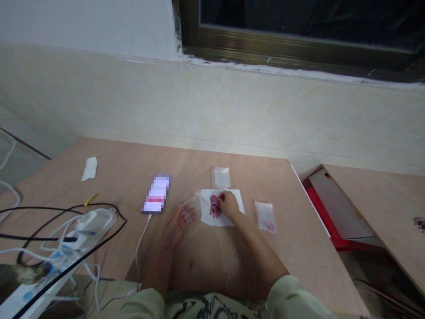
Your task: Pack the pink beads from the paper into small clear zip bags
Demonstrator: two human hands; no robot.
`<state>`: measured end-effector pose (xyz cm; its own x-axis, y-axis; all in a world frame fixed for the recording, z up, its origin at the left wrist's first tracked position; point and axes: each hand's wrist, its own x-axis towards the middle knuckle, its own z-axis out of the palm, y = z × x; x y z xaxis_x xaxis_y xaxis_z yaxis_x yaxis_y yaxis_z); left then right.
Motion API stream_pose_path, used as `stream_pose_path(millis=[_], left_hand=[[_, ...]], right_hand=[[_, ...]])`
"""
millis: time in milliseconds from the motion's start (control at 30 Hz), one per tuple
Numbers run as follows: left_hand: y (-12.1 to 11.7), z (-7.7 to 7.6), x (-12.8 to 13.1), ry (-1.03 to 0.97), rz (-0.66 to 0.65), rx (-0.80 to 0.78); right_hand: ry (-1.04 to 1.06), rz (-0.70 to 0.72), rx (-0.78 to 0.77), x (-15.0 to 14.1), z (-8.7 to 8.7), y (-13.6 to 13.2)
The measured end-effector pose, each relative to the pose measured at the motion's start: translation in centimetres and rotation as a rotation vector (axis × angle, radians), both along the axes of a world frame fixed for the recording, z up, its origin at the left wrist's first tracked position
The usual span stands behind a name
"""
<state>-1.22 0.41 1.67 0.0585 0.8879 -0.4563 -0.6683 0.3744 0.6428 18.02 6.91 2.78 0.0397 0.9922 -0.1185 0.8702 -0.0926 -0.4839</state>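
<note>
A small pile of pink and dark beads lies on a white sheet of paper. Over the right edge of the pile, my right hand has its fingertips pinched together; what is between them is too small to see. To the left of the paper, my left hand is turned palm up and holds a clear zip bag with a red line along its opening. The bag's edge overlaps the paper.
One clear bag lies behind the paper; another bag, with some pink beads inside, lies to its right. A phone on a white cable is at left. Beyond it are a power strip with tangled cables and a white scrap.
</note>
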Motion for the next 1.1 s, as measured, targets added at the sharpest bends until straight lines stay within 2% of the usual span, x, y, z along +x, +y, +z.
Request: stream_pose_path(millis=[233,400,567,767,933,1100], left_hand=[[0.4,0.8,0.1,-0.045,0.022,-0.008],[0.8,0.9,0.3,-0.05,0.017,0.009],[0.5,0.5,0.5,-0.046,-0.028,0.018],[-0.1,0.8,1.3,-0.046,-0.087,0.028],[-0.1,1.8,2.0,-0.023,-0.121,0.07],[0.2,2.0,1.9,-0.009,-0.099,0.125]], right_hand=[[-0.054,0.026,-0.023,-0.5,0.6,0.0],[-0.013,0.04,-0.01,-0.3,1.3,0.1],[0.108,0.08,0.011,0.9,3.0,0.0],[0.423,0.173,0.065,0.8,5.5,-1.6],[0.438,0.255,-0.018,-0.4,6.9,-2.7],[0.388,0.272,-0.027,-0.5,7.8,-2.4]])
